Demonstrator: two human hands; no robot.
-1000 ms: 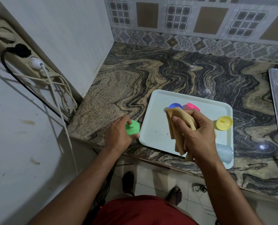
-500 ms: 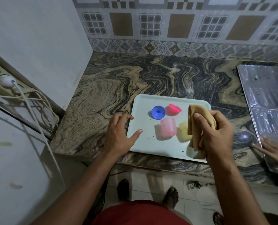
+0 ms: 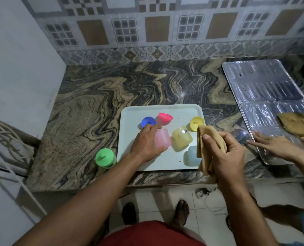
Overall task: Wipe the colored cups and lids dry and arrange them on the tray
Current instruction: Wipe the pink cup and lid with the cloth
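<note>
Left hand [image 3: 146,143]: fingers curled round the pink cup [image 3: 162,139] at the tray's middle.
Right hand [image 3: 225,157]: grips the tan cloth [image 3: 207,139] — over the tray's 4 o'clock corner.
Tray [image 3: 130,139]: white, on the counter [image 3: 94,96]; blue lid [image 3: 148,121] at 11 o'clock, pink lid [image 3: 165,117] at 12, yellow lid [image 3: 196,122] at 2, yellow cup [image 3: 181,138] right of the pink one, blue cup [image 3: 192,155] at 4.
Green cup [image 3: 105,158]: lidded — on the counter off the tray's 8 o'clock corner.

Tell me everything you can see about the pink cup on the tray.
The pink cup is translucent pale pink plastic, seemingly lying on its side on the white tray, left of the yellow cup and just below the blue lid and pink lid. The left hand grips it, covering its left part, thumb curled under its near edge. A small dark speck shows on its wall. Its opening cannot be made out.
</note>
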